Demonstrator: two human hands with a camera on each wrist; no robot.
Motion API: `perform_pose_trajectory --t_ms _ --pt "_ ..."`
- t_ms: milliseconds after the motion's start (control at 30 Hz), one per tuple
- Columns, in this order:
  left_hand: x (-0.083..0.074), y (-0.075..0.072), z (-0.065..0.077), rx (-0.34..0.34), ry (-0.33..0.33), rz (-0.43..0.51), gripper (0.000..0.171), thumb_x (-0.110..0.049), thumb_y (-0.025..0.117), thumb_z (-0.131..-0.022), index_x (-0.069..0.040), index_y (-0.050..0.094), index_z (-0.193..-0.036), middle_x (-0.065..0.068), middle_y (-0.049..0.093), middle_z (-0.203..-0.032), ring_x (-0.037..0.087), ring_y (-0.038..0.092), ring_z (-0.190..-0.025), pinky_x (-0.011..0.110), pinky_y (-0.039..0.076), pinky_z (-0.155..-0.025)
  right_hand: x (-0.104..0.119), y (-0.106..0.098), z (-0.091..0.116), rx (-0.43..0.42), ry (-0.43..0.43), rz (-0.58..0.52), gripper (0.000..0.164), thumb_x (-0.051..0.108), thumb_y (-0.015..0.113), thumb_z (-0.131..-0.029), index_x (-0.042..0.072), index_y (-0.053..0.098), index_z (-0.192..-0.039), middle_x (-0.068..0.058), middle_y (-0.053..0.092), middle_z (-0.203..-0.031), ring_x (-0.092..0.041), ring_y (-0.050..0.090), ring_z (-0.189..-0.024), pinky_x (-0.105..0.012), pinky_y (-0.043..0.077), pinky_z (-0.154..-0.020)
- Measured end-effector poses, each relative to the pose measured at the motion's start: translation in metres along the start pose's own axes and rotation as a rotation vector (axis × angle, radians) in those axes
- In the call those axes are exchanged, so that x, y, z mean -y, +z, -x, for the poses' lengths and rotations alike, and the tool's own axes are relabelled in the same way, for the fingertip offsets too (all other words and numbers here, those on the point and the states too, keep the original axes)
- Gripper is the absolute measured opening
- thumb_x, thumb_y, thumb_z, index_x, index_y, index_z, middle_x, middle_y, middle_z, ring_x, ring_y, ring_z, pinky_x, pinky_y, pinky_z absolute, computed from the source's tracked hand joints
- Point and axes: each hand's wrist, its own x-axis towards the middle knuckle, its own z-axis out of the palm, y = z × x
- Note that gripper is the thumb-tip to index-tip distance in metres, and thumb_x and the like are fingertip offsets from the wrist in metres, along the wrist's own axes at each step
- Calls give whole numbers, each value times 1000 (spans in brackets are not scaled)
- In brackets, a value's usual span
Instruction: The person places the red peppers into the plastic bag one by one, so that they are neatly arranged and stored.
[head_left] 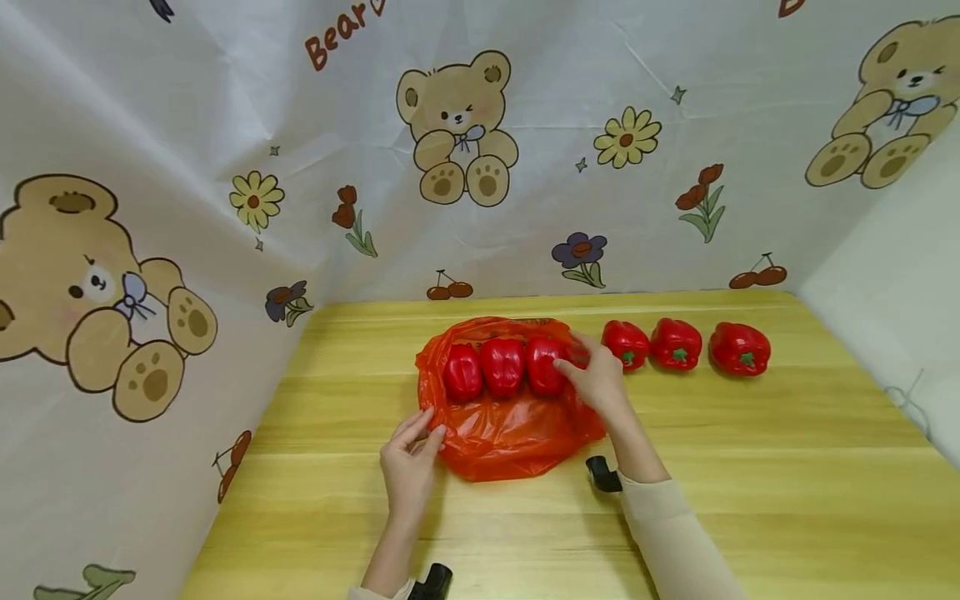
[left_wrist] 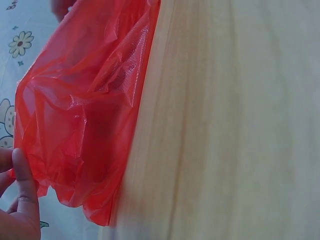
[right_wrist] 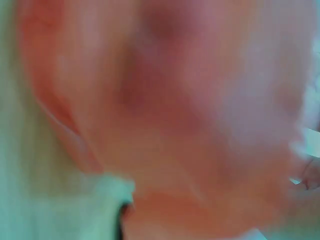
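Note:
A red plastic bag point(head_left: 495, 442) lies spread on the table, its mouth open. Inside it, three red bell peppers sit in a row: a left one point(head_left: 463, 372), a middle one point(head_left: 502, 367) and a right one point(head_left: 543, 367). My right hand point(head_left: 600, 379) holds the right pepper, thumb on its near side; some fingers are hidden. My left hand point(head_left: 408, 462) pinches the bag's left edge between thumb and fingers. The left wrist view shows that pinch on the thin red plastic point(left_wrist: 75, 115). In the right wrist view, the bag point(right_wrist: 190, 150) is blurred and fills most of the picture.
Right of the bag, three more red bell peppers stand in a row: one near the hand point(head_left: 626, 344), a middle one point(head_left: 677, 343) and a far right one point(head_left: 739, 348). The wooden table point(head_left: 750, 467) ends at a bear-print cloth point(head_left: 525, 250) behind and on the left.

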Motion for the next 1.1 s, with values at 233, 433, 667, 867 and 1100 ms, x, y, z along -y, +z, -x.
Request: perform_pose_trajectory --t_ms 233,433,667,867,1100 --pt "-2 -8 -1 -41 1 -33 34 5 69 -86 5 67 -119 21 60 -125 2 58 -85 10 56 -70 2 -36 4 -113 -141 -32 50 16 67 -93 2 53 -138 -24 61 -129 -40 61 -116 -53 52 -97" --pt "-2 -8 -1 -31 12 -30 33 6 69 -85 7 67 -119 22 60 -124 1 59 -84 11 56 -68 -30 -90 -4 -273 -116 10 48 25 63 -96 4 53 -139 -20 61 -132 -35 57 -121 -49 50 -100" --pt "-1 -7 -2 -21 9 -37 33 6 69 -86 6 67 -119 20 60 -125 0 58 -84 11 56 -69 -75 -153 -26 -431 45 -5 49 31 59 -97 10 53 -141 -7 62 -132 -10 59 -112 -13 49 -89" --pt "0 -4 -1 -15 5 -40 33 6 69 -86 5 67 -119 20 61 -124 0 58 -85 10 56 -68 -110 -192 -42 -438 124 -20 55 36 57 -97 11 48 -144 -1 56 -131 -11 54 -113 -12 48 -86" --pt "1 -1 0 3 11 -34 33 4 69 -86 5 67 -120 20 61 -125 3 59 -86 10 56 -70 -140 -217 -42 -161 212 -66 73 43 50 -98 5 23 -155 -32 16 -157 -54 23 -139 -66 31 -110"
